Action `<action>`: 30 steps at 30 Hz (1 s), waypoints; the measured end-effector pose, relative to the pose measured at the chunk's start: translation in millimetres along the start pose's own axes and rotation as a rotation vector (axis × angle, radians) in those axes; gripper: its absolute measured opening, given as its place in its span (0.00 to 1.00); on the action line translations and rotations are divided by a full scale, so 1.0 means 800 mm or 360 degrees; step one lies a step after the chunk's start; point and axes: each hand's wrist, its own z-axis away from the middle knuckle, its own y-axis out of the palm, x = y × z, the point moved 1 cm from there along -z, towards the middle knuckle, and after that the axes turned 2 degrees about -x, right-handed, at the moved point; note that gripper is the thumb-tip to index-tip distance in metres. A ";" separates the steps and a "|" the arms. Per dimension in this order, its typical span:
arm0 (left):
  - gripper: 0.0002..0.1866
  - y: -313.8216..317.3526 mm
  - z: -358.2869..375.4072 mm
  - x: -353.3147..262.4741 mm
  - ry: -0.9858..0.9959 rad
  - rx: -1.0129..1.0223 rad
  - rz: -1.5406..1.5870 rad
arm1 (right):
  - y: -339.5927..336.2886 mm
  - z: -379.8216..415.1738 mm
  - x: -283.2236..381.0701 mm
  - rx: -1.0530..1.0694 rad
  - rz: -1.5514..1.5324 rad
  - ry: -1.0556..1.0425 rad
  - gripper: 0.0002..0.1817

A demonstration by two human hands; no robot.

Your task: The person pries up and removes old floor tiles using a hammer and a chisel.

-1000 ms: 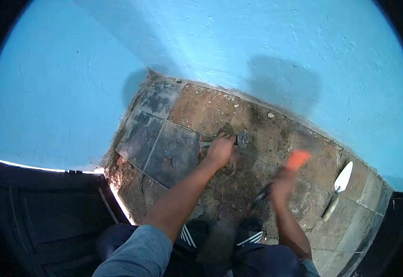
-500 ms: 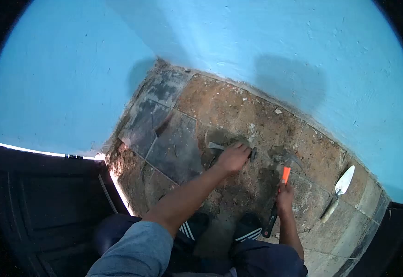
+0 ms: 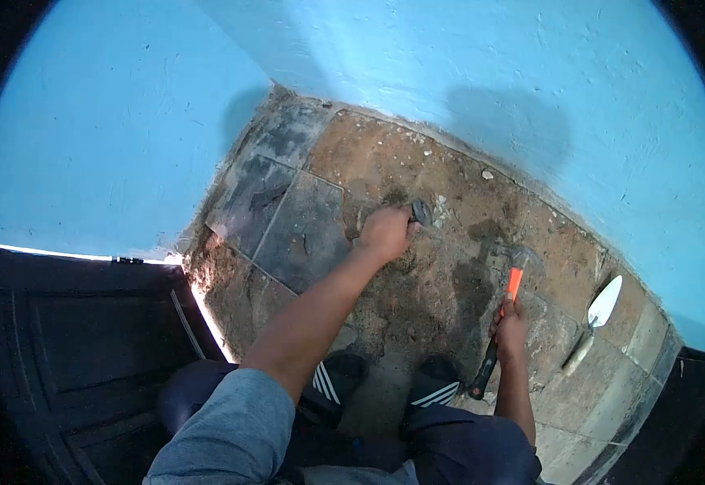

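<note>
My left hand point(image 3: 388, 234) is closed round a chisel, whose dark rounded end point(image 3: 422, 212) sticks out past the fingers. Its blade is hidden behind the hand, at the edge of a dark grey tile point(image 3: 308, 230). In my right hand point(image 3: 511, 330) is a claw hammer point(image 3: 515, 283) with an orange and black handle. The hammer's grey head is a little blurred, low over the bared floor and apart from the chisel. Broken brown mortar point(image 3: 425, 279) surrounds both hands.
A trowel point(image 3: 603, 303) with a pale handle lies on the tiles at the right. Blue walls point(image 3: 481, 65) meet at the far corner. A dark panelled door point(image 3: 86, 339) stands at the left. My striped slippers point(image 3: 435, 384) are at the near edge of the broken floor.
My left hand has shifted up and to the left with the chisel, turning so the blade no longer shows. My right hand has moved slightly right and up with the hammer.
</note>
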 end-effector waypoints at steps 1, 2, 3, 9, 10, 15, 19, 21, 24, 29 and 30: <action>0.14 0.003 0.002 -0.001 -0.0003 0.0049 -0.0012 | 0.001 0.002 0.002 0.0018 -0.0033 -0.0005 0.17; 0.14 0.004 0.003 -0.002 -0.0008 0.0087 -0.0027 | 0.000 0.002 0.002 -0.0017 0.0003 0.0000 0.17; 0.15 0.008 0.007 -0.006 0.0097 0.0140 -0.0071 | -0.001 0.000 0.002 -0.0048 0.0037 0.0001 0.17; 0.18 0.061 0.037 -0.015 0.0407 0.0213 -0.0157 | -0.016 -0.004 0.009 -0.0019 -0.0027 -0.0089 0.17; 0.18 0.058 0.040 -0.016 0.0417 0.0190 -0.0152 | -0.019 -0.003 0.010 -0.0019 -0.0026 -0.0124 0.17; 0.17 0.025 0.032 -0.013 0.0296 0.0105 -0.0163 | -0.041 0.000 0.026 -0.0205 -0.0154 -0.0122 0.17; 0.16 0.013 0.030 -0.010 0.0232 -0.0181 -0.0142 | -0.063 0.018 0.082 -0.0456 -0.0211 -0.0396 0.19; 0.15 0.012 0.029 -0.010 0.0223 -0.0254 -0.0138 | -0.079 0.027 0.115 -0.0536 -0.0289 -0.0635 0.20; 0.14 0.016 0.030 -0.004 0.0231 -0.0252 -0.0130 | -0.085 0.044 0.171 -0.0701 -0.0571 -0.0976 0.21; 0.18 0.014 0.032 -0.002 0.0191 -0.0128 -0.0116 | -0.032 0.061 0.194 -0.0583 -0.0733 -0.1302 0.21; 0.17 0.012 0.033 -0.003 0.0182 -0.0137 -0.0120 | -0.010 0.058 0.173 -0.0535 -0.0667 -0.1166 0.21</action>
